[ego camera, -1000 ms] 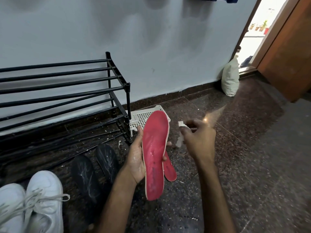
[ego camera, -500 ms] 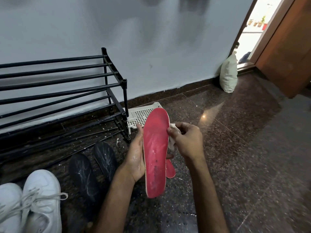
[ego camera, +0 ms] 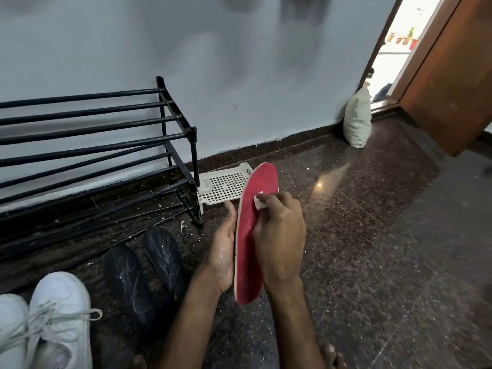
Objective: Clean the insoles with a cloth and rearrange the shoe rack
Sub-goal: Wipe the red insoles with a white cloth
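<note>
Starting far left: a pair of white sneakers (ego camera: 53, 323) is parked on the dark speckled floor (ego camera: 372, 249) in front of the black shoe rack (ego camera: 93, 145). Two black insoles (ego camera: 127, 283) are laid flat just beside them, both streaked w/ white marks. A white perforated tray (ego camera: 223, 187) is seen right by the rack's end post, near the wall (ego camera: 239, 75) base.

Next, the red insole (ego camera: 250, 235) is held up off the floor, toe end pointing away, red face turned to the right. It's gripped by the left hand (ego camera: 222, 257): the thumb is laid up along the left edge, and the other fingers are hidden behind the insole, so their curl can't be told. Up near the toe a small white cloth (ego camera: 259, 202) is pinched in the curled fingers of the right hand (ego camera: 279, 235) and pressed onto the red face.

Right of the hands, a wide stretch of floor is seen btwn them and a white sack (ego camera: 358, 121) propped in the corner. A wooden door (ego camera: 452, 75) is swung in at the far right edge.
</note>
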`<move>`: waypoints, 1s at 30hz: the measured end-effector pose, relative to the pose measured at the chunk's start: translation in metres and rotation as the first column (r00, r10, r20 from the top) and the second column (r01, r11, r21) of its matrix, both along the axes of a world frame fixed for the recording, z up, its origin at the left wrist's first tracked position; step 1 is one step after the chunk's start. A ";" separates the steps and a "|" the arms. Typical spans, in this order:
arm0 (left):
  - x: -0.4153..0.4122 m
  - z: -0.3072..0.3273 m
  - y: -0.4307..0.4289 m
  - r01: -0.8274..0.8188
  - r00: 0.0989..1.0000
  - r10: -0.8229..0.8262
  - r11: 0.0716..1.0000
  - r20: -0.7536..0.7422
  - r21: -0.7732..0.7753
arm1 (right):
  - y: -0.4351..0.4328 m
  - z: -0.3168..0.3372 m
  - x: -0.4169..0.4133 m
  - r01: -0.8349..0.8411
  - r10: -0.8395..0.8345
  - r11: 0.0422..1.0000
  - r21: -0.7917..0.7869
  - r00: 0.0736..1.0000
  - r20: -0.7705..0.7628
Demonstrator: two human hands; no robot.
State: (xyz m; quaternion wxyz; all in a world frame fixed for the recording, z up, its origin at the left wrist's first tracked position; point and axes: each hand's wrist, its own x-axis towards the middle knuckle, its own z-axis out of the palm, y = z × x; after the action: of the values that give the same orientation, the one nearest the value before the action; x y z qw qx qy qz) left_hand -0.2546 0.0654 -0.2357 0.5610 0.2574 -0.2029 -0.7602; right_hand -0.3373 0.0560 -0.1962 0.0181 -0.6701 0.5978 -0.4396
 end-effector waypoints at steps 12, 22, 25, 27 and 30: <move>-0.013 -0.002 -0.001 -0.143 0.968 0.142 0.990 0.205 -0.010 | -0.004 0.007 -0.010 -0.043 0.052 0.991 0.130 0.997 -0.062; 0.003 -0.008 -0.002 -0.167 0.983 0.158 0.981 0.088 0.102 | -0.010 -0.005 -0.013 -0.131 0.136 0.981 0.140 0.990 -0.031; -0.006 -0.003 0.000 -0.147 0.986 0.135 0.981 0.102 0.125 | -0.014 0.000 -0.004 -0.075 0.073 0.997 0.034 0.995 0.065; -0.006 -0.005 0.000 -0.203 0.979 0.197 0.969 0.055 0.143 | -0.010 0.002 0.006 -0.279 0.270 0.956 0.089 0.957 0.103; 0.003 -0.008 -0.003 -0.237 0.969 0.245 0.961 -0.041 0.143 | -0.007 -0.002 -0.002 -0.454 0.438 0.861 0.230 0.891 0.120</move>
State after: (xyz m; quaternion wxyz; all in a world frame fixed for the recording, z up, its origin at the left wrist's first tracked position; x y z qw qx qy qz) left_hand -0.2512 0.0628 -0.2434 0.6359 0.2958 -0.1008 -0.7057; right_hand -0.3397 0.0494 -0.1984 0.2232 -0.7680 0.4767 -0.3649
